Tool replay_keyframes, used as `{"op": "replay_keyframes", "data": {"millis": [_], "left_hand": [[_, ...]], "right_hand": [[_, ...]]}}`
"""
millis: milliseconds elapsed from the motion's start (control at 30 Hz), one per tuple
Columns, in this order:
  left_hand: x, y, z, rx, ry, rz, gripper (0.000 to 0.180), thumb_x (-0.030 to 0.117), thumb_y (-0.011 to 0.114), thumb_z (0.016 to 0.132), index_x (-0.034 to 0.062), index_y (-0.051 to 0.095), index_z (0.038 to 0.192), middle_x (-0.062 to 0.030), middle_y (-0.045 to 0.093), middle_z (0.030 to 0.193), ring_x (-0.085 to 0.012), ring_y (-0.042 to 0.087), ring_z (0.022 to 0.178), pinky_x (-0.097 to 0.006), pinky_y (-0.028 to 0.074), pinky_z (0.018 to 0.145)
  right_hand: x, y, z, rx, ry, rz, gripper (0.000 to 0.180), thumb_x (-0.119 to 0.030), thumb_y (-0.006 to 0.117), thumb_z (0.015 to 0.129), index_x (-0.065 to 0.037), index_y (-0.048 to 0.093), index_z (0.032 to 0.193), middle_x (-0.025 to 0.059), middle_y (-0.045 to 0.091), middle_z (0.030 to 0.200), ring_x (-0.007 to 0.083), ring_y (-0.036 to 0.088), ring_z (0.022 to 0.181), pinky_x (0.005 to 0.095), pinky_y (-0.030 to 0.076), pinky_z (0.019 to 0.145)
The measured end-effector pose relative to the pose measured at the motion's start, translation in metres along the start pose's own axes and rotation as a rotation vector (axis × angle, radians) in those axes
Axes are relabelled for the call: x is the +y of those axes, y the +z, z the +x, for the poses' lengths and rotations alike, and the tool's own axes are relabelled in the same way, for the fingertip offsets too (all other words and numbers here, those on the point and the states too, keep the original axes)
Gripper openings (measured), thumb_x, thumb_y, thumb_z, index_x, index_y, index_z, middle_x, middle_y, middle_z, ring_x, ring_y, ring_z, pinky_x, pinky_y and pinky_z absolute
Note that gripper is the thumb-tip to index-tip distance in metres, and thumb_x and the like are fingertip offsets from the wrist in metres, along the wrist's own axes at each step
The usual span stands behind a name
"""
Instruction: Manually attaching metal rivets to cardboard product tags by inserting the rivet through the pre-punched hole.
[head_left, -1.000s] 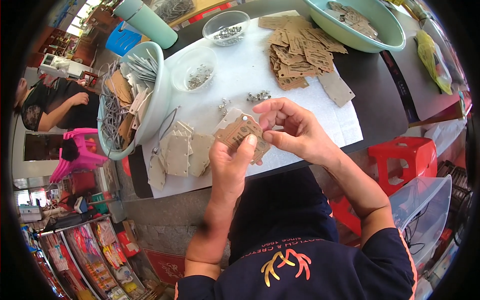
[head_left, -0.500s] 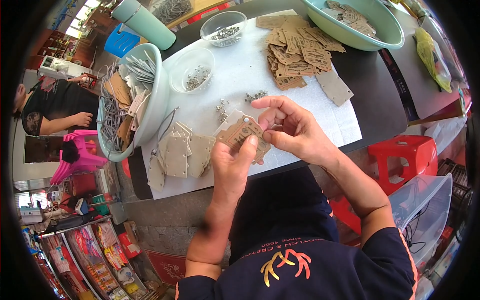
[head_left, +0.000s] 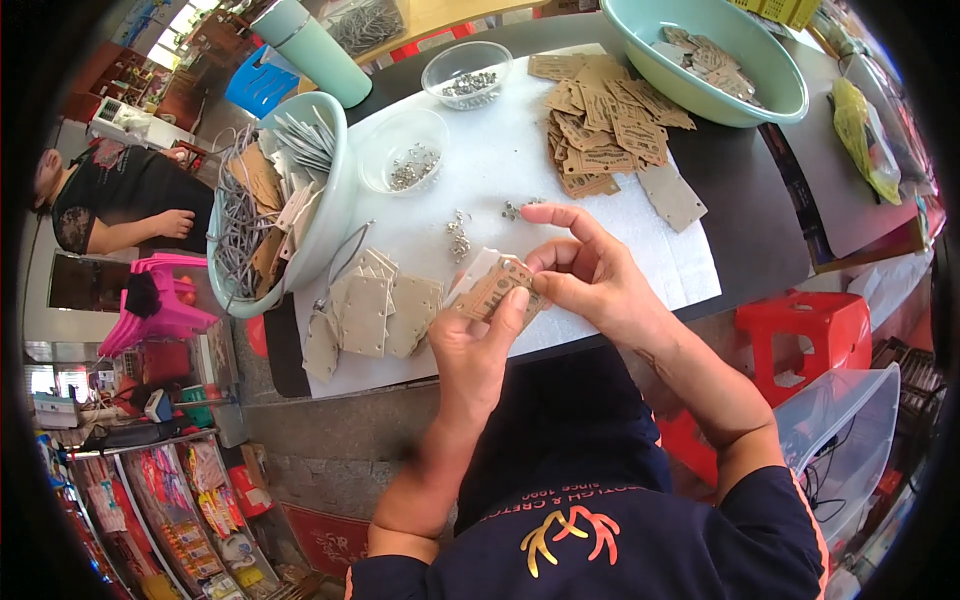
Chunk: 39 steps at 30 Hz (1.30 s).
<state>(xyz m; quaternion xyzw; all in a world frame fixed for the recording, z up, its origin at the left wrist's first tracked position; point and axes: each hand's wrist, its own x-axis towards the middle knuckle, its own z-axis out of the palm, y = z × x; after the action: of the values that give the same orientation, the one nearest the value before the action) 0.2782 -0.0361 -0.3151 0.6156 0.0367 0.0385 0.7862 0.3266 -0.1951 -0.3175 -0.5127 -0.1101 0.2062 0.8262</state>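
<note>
A small stack of brown cardboard tags (head_left: 492,291) is held over the table's front edge. My left hand (head_left: 478,345) grips the stack from below, thumb on top. My right hand (head_left: 590,270) pinches its upper right corner with fingertips. Just left lies a pile of grey tags (head_left: 372,312) on the white cloth (head_left: 500,170). Small metal eyelets (head_left: 459,238) are scattered on the cloth beyond my hands. A heap of printed brown tags (head_left: 605,130) lies farther back on the right.
A pale green bowl (head_left: 325,215) with cords and tags stands at the left, another green bowl (head_left: 700,60) with tags at the back right. Two clear bowls (head_left: 405,150) (head_left: 467,72) hold metal bits. A red stool (head_left: 800,335) stands right. Another person (head_left: 120,200) sits at the far left.
My hands have stayed together on the brown tags, with only small shifts of the fingers. The person at the left has moved an arm slightly.
</note>
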Motion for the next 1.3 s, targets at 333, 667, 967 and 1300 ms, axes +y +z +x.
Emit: {"op": "replay_keyframes", "data": {"millis": [333,667,967,1300], "left_hand": [[0.011,-0.017,-0.027,-0.068,-0.126,-0.137,0.018,0.003,0.061,0.096,-0.0026,0.066,0.112,-0.0048,0.065,0.110,-0.0125,0.061,0.101,-0.029,0.048,0.094],[0.001,-0.042,-0.029,-0.067,-0.213,-0.182,0.023,0.006,0.063,0.095,0.0007,0.063,0.118,-0.0032,0.067,0.106,-0.0103,0.062,0.098,-0.029,0.050,0.088],[-0.004,-0.047,-0.027,-0.080,-0.261,-0.320,0.023,0.006,0.064,0.094,0.0017,0.063,0.117,-0.0033,0.067,0.105,-0.0106,0.063,0.094,-0.029,0.051,0.085],[-0.003,-0.046,-0.026,-0.072,-0.265,-0.304,0.023,0.005,0.064,0.094,0.0018,0.063,0.117,-0.0034,0.067,0.105,-0.0105,0.063,0.095,-0.029,0.052,0.086]], "right_hand": [[0.012,0.018,-0.020,0.020,-0.245,-0.426,0.054,0.007,0.062,0.086,-0.005,0.048,0.136,0.0011,0.061,0.091,0.0085,0.060,0.082,0.0260,0.051,0.077],[-0.042,-0.019,0.017,0.102,-0.312,-0.920,0.008,-0.006,0.069,0.088,-0.004,0.068,0.096,0.0031,0.066,0.091,0.0121,0.062,0.079,0.0282,0.050,0.068],[-0.069,-0.029,0.049,-0.253,-0.532,-1.538,0.007,-0.008,0.070,0.082,-0.006,0.066,0.088,0.0082,0.059,0.085,0.0284,0.064,0.076,0.0385,0.051,0.065],[-0.051,-0.042,0.073,-0.500,-0.713,-1.616,0.008,-0.011,0.066,0.083,-0.004,0.063,0.079,0.0079,0.056,0.086,0.0267,0.063,0.077,0.0404,0.051,0.062]]}}
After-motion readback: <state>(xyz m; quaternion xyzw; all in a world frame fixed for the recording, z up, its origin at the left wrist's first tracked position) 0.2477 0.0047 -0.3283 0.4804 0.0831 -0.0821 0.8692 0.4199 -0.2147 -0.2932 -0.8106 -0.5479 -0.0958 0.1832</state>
